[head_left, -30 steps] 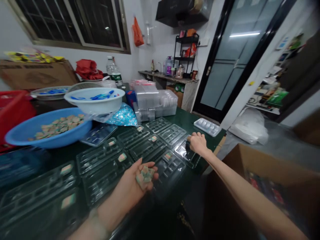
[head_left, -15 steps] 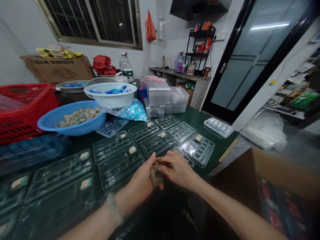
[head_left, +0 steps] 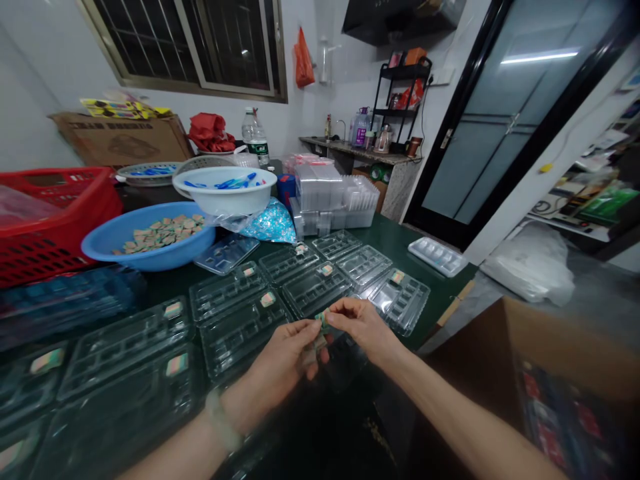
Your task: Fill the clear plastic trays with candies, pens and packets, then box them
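Striped pastel pieces (head_left: pixel 320 327) sit bunched between the fingertips of both hands, just in front of the nearest trays, as far as I can read from my remote feed. The left hand (head_left: pixel 280 357) is half closed, pinching them from one side; the right hand (head_left: pixel 363 327) is nearly closed on them from the other. Clear blister trays (head_left: pixel 315 290) lie in rows on the dark green table (head_left: pixel 395 230), most holding 1 piece each. Beyond them, a blue basin (head_left: pixel 150 261) holds a pile of more pieces (head_left: pixel 163 231), beside a white bowl (head_left: pixel 225 203). A cardboard box (head_left: pixel 510 340) stands open at lower right.
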### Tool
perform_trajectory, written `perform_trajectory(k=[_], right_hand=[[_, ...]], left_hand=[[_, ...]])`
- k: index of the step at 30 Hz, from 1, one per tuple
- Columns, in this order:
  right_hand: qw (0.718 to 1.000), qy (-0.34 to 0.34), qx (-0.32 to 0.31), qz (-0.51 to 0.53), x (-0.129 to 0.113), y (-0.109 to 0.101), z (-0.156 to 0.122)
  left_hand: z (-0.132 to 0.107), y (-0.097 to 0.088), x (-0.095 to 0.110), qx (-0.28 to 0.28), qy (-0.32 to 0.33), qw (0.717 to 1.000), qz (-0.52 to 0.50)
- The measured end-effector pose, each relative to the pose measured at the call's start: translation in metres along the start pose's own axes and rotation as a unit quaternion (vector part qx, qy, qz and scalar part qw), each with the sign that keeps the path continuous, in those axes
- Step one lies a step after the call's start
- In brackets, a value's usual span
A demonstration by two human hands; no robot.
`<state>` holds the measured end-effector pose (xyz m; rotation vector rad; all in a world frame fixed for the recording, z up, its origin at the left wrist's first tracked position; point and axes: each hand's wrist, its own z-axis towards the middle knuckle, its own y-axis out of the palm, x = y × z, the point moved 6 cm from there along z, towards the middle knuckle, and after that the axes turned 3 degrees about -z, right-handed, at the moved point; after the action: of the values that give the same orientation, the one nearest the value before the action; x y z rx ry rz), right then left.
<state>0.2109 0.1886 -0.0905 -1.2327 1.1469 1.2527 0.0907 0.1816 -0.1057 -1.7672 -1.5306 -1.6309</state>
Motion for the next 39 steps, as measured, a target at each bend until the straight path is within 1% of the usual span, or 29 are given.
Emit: perform_trajectory(k=[5,10,14,19,21,23,25,28,30,35,39], right_hand=[[0.999,-0.008,-0.008,0.043,0.0,0.002,-0.003],[0.998,-0.023,0.049,0.027,-0.002,-0.003,-0.006],[0.996,-0.044,0.067,0.028,-0.007,-0.001,-0.009],[0.993,-0.034,0.082,0.08,-0.01,0.002,-0.013],[0.988,-0.027,0.102,0.109,-0.009,0.0,-0.013],[0.982,-0.027,0.129,0.133,-0.008,-0.004,-0.013],[0.979,-0.033,0.136,0.151,-0.007,-0.006,-0.013],[0.982,-0.032,0.11,0.148,-0.007,0.0,-0.015],[0.985,-0.025,0.099,0.139,-0.005,0.007,-0.017],[0.983,-0.013,0.129,0.131,0.004,0.019,-0.018],[0.986,-0.009,0.125,0.113,0.004,0.024,-0.018]], left_hand=[[-0.004,0.002,0.005,0.001,0.032,0.998,0.049],[-0.008,0.002,0.008,0.036,0.05,0.995,0.08],[-0.008,0.001,0.007,0.047,0.068,0.992,0.091],[-0.009,0.004,0.01,0.058,0.092,0.99,0.089],[-0.01,0.004,0.012,0.062,0.099,0.99,0.078],[-0.01,0.002,0.014,0.072,0.104,0.99,0.068],[-0.011,-0.002,0.015,0.085,0.113,0.988,0.067],[-0.01,-0.005,0.016,0.097,0.129,0.983,0.091],[-0.01,-0.005,0.017,0.098,0.137,0.98,0.108],[-0.013,0.0,0.02,0.108,0.164,0.97,0.141],[-0.013,-0.006,0.019,0.12,0.165,0.964,0.171]])
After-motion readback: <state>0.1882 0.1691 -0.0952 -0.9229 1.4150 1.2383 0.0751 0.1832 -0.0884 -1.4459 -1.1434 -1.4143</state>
